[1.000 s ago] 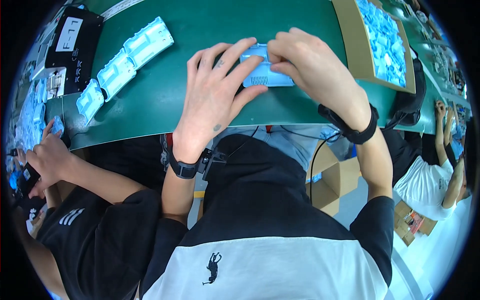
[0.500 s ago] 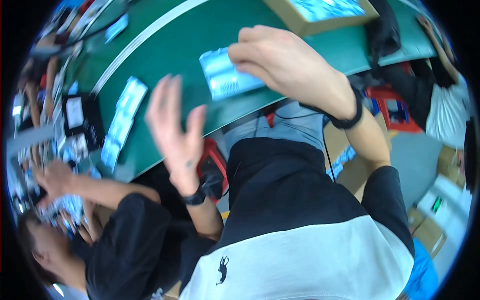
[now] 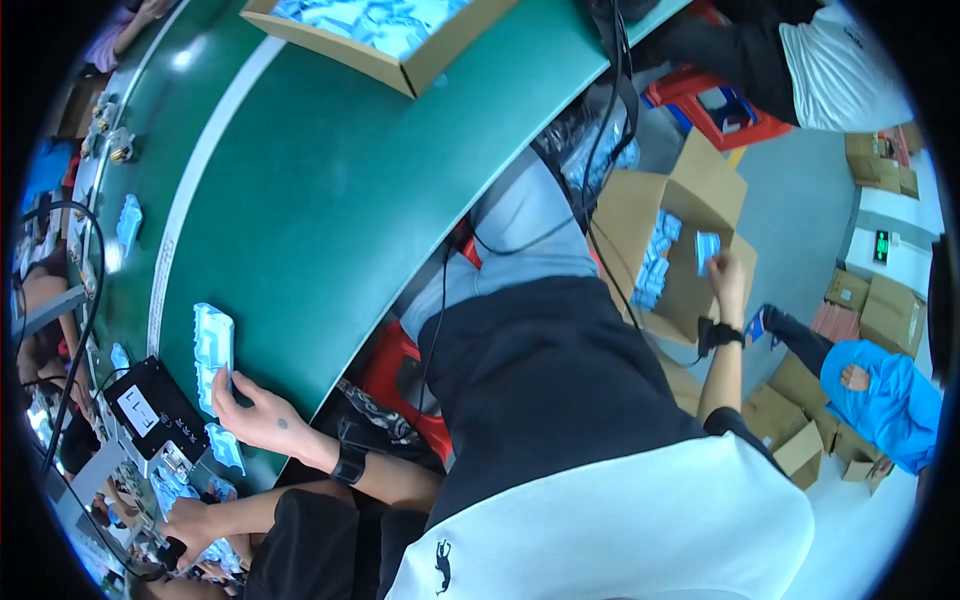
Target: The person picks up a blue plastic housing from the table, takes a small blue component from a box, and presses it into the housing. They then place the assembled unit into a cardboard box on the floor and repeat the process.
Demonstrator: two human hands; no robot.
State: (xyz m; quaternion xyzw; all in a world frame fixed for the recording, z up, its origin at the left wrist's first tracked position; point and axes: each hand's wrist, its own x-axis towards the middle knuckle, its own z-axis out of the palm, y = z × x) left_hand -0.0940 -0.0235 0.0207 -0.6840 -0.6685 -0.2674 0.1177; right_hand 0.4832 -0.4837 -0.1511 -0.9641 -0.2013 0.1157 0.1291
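- Carton stands open off to our right, apart from the table; light blue plastic parts lie along its left side.
- Right hand: grip together, clamped on one light blue housing near its lower right edge. We have it within the carton's opening, right of the parts inside; can't tell whether it touches bottom.
- Left hand: at the table, fingertips by the lower end of a long blue shell. We can't tell whether that grip is clamped on the shell or only touching it.
- Smaller blue piece lies just below our left hand, near the table's edge.
- Black device box with white label sits just left of both pieces.
- Cardboard box loaded with blue pieces on the table, upper part of the view, well apart from both our hands.
- White stripe curves along the table, left of centre.
- Black wristband on our left wrist, another on the right.
- Red stool partly visible beside our legs.
- Co-worker's hand at lower left, near more blue parts.
- Person in blue jacket at far right, beyond the carton.
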